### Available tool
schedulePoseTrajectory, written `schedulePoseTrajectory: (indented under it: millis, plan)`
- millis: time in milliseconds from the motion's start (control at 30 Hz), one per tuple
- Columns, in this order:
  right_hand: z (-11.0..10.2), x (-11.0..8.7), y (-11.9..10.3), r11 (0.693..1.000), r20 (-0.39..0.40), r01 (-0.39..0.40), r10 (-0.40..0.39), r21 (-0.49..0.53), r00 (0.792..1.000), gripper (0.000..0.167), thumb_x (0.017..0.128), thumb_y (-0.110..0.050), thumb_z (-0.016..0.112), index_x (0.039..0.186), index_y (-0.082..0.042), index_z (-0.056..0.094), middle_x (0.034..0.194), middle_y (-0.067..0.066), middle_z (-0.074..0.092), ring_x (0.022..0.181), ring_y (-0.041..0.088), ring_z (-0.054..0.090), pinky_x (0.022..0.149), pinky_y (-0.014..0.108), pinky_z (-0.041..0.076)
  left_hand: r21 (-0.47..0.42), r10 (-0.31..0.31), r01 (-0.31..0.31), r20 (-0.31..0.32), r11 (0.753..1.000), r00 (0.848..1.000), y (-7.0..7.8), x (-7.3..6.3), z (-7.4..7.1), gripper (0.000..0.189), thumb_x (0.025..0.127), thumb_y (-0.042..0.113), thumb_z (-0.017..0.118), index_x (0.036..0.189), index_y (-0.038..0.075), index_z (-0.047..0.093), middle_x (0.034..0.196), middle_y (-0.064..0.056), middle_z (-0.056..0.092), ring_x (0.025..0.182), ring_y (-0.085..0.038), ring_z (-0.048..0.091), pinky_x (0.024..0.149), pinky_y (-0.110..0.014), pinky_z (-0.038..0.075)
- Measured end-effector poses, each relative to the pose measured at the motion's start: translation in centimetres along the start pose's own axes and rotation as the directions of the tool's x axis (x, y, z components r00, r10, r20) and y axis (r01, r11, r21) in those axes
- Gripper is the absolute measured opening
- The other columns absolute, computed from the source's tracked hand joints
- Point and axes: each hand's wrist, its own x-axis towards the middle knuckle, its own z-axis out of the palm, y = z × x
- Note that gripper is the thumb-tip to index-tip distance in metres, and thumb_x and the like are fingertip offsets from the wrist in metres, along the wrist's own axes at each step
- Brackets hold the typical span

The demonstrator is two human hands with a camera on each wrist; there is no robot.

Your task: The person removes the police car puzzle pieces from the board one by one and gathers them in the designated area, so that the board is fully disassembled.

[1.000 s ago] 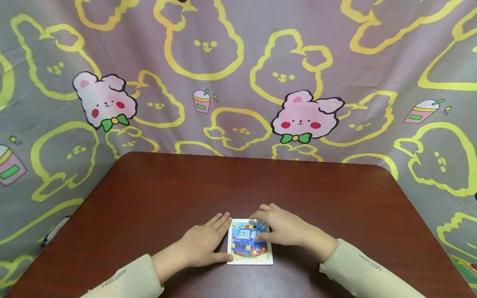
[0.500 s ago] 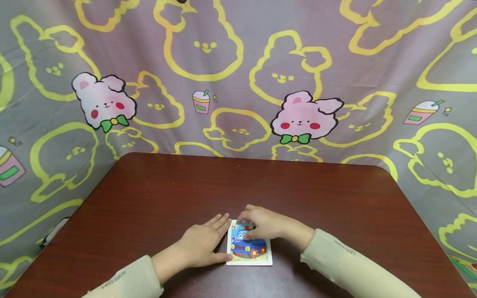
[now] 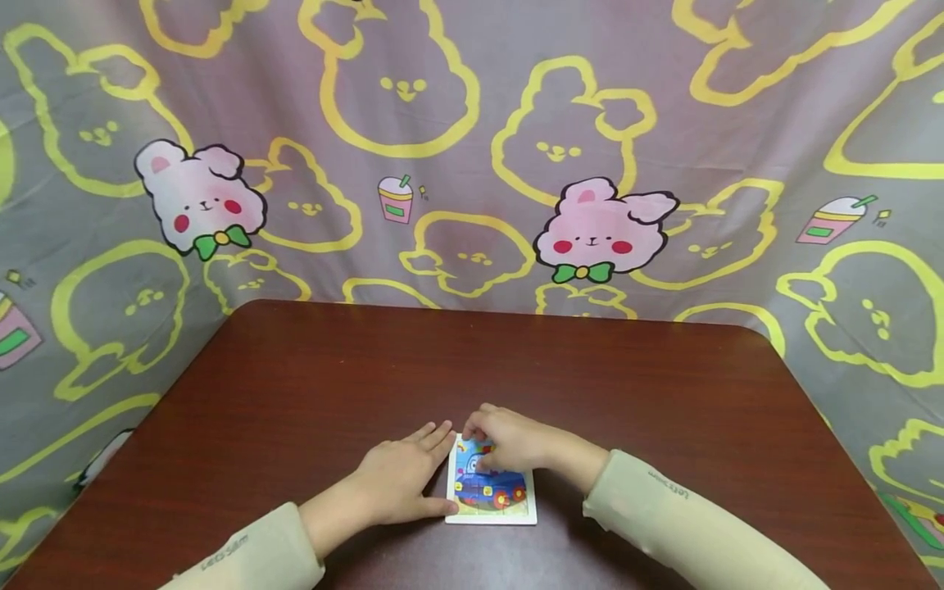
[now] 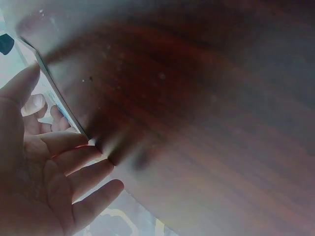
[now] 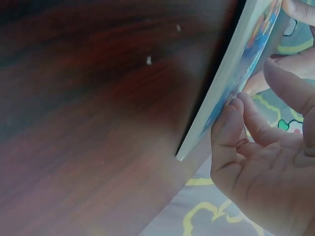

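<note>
A small jigsaw puzzle (image 3: 490, 498) with a blue cartoon car lies in a white frame on the table. The left hand (image 3: 394, 483) spreads along its left side, thumb by the near corner and fingers by the far one. In the left wrist view the thumb and fingertips of that hand (image 4: 49, 167) touch the frame's edge. The right hand (image 3: 512, 438) is over the upper part of the picture and hides some of it. In the right wrist view, bent fingers of this hand (image 5: 261, 147) touch the puzzle face (image 5: 246, 64), the thumb apart from them. No loose piece shows.
The dark red-brown table (image 3: 369, 369) reaches back to a hanging cloth (image 3: 457, 147) printed with yellow outlines and pink rabbits. Its rounded far corners meet the cloth. Long light sleeves (image 3: 664, 516) cover both forearms.
The right hand has moved left across the puzzle, from its right edge to its upper middle, covering more of the car's top. The left hand has stayed by the frame's left side.
</note>
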Motion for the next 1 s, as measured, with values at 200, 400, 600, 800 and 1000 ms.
schedulePoseTrajectory:
  millis: [200,400,600,800,1000]
  plan:
    - [0.45,0.10,-0.10,0.999,-0.028,0.009,-0.010,-0.051,1.000,0.032,0.080,-0.012,0.081,0.108,-0.010,0.065,0.098,0.000,0.057,0.093,0.014,0.054,0.087,0.032,0.048,-0.005,0.001,-0.001,-0.011,1.000,1.000,0.01,-0.09,0.14,0.092,0.082,0.068,0.064,0.148,0.007,0.046,0.156,-0.009,0.043,0.142,-0.027,0.045,0.092,-0.046,0.056]
    - [0.84,0.14,-0.33,0.997,-0.037,-0.022,0.020,-0.070,0.999,0.031,0.080,-0.014,0.081,0.107,-0.011,0.065,0.099,-0.001,0.057,0.095,0.013,0.054,0.087,0.032,0.048,0.000,-0.006,0.006,-0.010,1.000,1.000,0.12,-0.13,0.04,0.092,0.081,0.068,0.065,0.148,0.007,0.047,0.156,-0.009,0.044,0.142,-0.027,0.046,0.094,-0.047,0.055]
    - [0.91,0.24,-0.70,0.996,-0.033,-0.045,0.043,-0.077,0.999,0.030,0.081,-0.014,0.081,0.105,-0.011,0.065,0.099,-0.002,0.057,0.095,0.014,0.053,0.088,0.033,0.048,-0.007,-0.017,0.017,-0.004,1.000,1.000,0.22,-0.18,-0.13,0.092,0.082,0.068,0.065,0.148,0.007,0.047,0.156,-0.009,0.044,0.142,-0.027,0.045,0.095,-0.048,0.054]
    - [0.89,0.47,-0.89,0.995,-0.026,-0.060,0.058,-0.075,0.998,0.030,0.080,-0.013,0.081,0.104,-0.009,0.064,0.098,-0.001,0.055,0.094,0.015,0.051,0.087,0.034,0.047,-0.011,-0.023,0.023,-0.002,1.000,1.000,0.28,-0.18,-0.31,0.092,0.082,0.067,0.066,0.148,0.007,0.047,0.156,-0.009,0.044,0.143,-0.026,0.044,0.096,-0.049,0.054]
    - [0.92,0.65,-0.83,0.996,-0.025,-0.054,0.053,-0.077,0.998,0.030,0.080,-0.011,0.081,0.104,-0.008,0.063,0.098,0.000,0.054,0.092,0.015,0.051,0.086,0.034,0.047,-0.017,-0.025,0.025,-0.001,1.000,1.000,0.33,-0.13,-0.37,0.092,0.081,0.067,0.066,0.148,0.007,0.047,0.156,-0.008,0.044,0.143,-0.025,0.045,0.094,-0.049,0.054]
